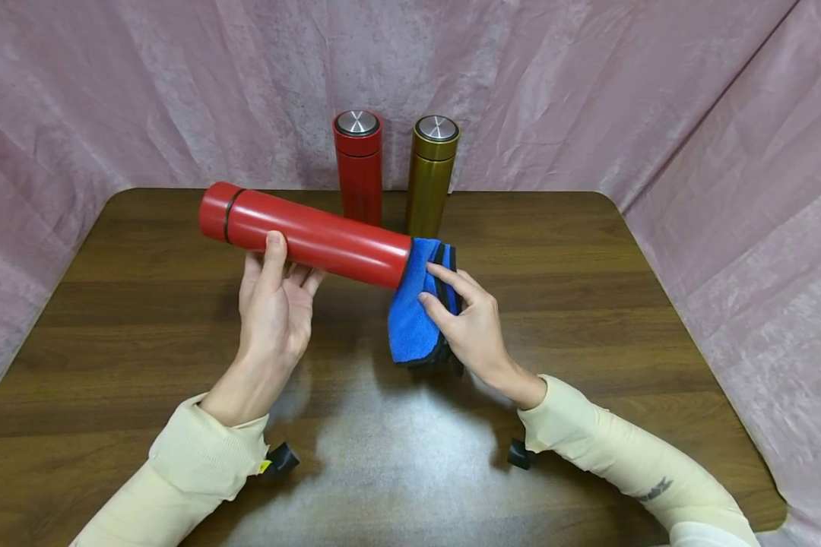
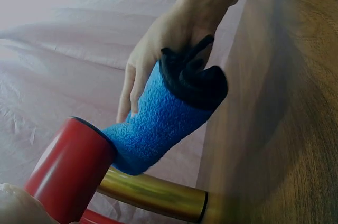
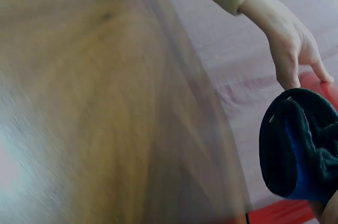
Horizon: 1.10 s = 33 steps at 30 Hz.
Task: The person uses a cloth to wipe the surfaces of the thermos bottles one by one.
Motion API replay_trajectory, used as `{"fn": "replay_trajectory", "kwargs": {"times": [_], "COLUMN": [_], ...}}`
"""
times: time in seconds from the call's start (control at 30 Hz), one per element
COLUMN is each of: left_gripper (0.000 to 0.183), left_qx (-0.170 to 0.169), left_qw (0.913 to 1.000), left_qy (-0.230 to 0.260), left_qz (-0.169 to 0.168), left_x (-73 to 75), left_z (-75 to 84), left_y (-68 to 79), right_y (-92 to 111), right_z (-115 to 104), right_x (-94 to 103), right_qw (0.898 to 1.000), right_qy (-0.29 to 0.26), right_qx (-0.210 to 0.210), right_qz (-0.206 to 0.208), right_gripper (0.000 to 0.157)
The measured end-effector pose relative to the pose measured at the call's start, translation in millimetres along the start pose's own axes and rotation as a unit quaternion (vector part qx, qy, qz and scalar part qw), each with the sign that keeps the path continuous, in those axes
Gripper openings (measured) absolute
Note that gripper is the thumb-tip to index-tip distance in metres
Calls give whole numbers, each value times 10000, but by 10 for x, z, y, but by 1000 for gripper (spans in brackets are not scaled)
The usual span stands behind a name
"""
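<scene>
My left hand point(image 1: 274, 315) grips a red thermos bottle point(image 1: 308, 232) from below, thumb along its near side. The bottle lies almost level above the table, its capped end to the left and its base to the right. At the base, my right hand point(image 1: 475, 323) holds a blue cloth point(image 1: 413, 327) with black edging, folded and bunched, against the bottle's end. Seen from the left wrist, the cloth point(image 2: 163, 115) hangs as a thick roll that touches the rim of the red base point(image 2: 74, 166). The cloth hides the base's end face.
Behind the held bottle stand a second red thermos point(image 1: 360, 175) and a gold thermos point(image 1: 427, 182), both upright with silver-topped lids. The wooden table point(image 1: 575, 304) reaches back to a pink curtain point(image 1: 246, 91), which also lines the sides. Small black devices point(image 1: 283, 460) sit by both sleeves.
</scene>
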<state>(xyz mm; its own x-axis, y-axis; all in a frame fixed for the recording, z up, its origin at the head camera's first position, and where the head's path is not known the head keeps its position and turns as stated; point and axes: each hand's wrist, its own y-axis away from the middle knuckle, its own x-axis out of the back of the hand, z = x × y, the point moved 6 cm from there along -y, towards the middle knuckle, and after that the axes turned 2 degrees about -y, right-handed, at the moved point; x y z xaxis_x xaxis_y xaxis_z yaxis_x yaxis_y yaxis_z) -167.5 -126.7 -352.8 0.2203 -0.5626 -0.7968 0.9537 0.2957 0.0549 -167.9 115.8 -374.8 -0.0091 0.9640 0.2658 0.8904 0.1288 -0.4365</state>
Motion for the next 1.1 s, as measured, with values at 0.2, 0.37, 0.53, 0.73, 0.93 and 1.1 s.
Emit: {"fn": "replay_trajectory", "kwargs": {"times": [0.2, 0.37, 0.53, 0.73, 0.93, 1.1], "left_gripper": [39, 40, 42, 41, 41, 40], "left_qx": [16, 30, 83, 134, 177, 100], "left_qw": [9999, 9995, 9991, 9990, 9994, 9998], "left_qy": [96, 222, 279, 231, 22, -111], "left_qz": [86, 204, 315, 371, 289, 137], "left_x": [5, 29, 54, 63, 78, 87], "left_z": [0, 9, 11, 2, -15, -6], "left_y": [-15, -28, -39, -35, -17, -3], "right_y": [153, 267, 330, 307, 213, 166], "right_z": [-25, -116, -257, -347, -350, -263], "right_x": [-63, -75, -59, -20, 22, 30], "right_qw": [9994, 9990, 9981, 9945, 9932, 9953], "right_qy": [19, -172, -273, -294, -281, -3], "right_qx": [-216, -100, 443, 1007, 1115, 958], "right_qz": [-253, -401, -326, -23, 189, 108], "right_gripper": [41, 42, 44, 46, 44, 43]}}
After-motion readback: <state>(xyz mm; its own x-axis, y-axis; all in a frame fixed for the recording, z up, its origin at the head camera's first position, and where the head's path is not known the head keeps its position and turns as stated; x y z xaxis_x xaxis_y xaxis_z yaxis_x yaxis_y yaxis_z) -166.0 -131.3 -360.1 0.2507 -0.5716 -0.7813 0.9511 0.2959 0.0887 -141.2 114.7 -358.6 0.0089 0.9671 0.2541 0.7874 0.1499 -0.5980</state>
